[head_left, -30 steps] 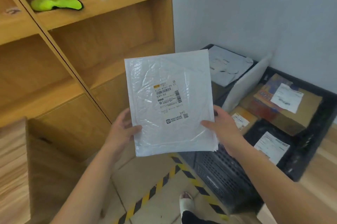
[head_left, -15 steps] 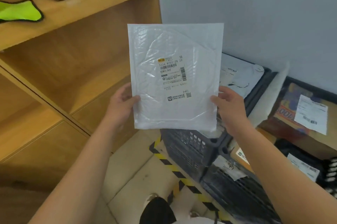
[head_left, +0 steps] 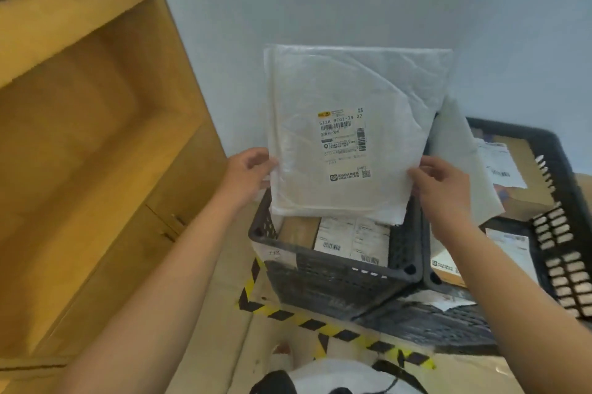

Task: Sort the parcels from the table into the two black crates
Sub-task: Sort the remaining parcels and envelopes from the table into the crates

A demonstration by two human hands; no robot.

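Two bare forearms are seen, one ending in the left hand (head_left: 246, 175) and one in the right hand (head_left: 445, 188). At the bottom edge a white piece of clothing (head_left: 333, 376) is seen. A black patch (head_left: 272, 382) is seen on its left and a thin black strap (head_left: 395, 372) on its right. What kind of clothing it is cannot be told.

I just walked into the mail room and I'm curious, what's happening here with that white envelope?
A person holds a white padded mailer upright, left hand pinching one lower side edge and right hand the other, label facing them. It is over the left black crate, which already holds labelled parcels. The right black crate beside it holds boxes too.
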